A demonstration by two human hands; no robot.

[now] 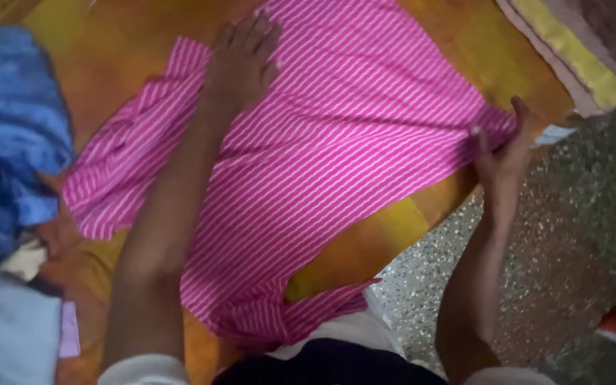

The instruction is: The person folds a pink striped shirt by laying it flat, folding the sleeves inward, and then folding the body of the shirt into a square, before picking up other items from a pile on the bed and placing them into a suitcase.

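Two bare hands on a pink striped shirt (pixel 336 164) mid-frame, left hand (pixel 244 60) flat, fingers together, right hand (pixel 500 153) pinching its edge, orange-yellow cloth (pixel 108 50) beneath, blue garments (pixel 8 128) at left.

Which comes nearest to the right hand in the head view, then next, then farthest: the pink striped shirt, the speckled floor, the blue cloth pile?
From the right hand:
1. Pink striped shirt, its edge pinched in the hand.
2. Speckled floor, right beside and below the hand.
3. Blue cloth pile, far left edge.
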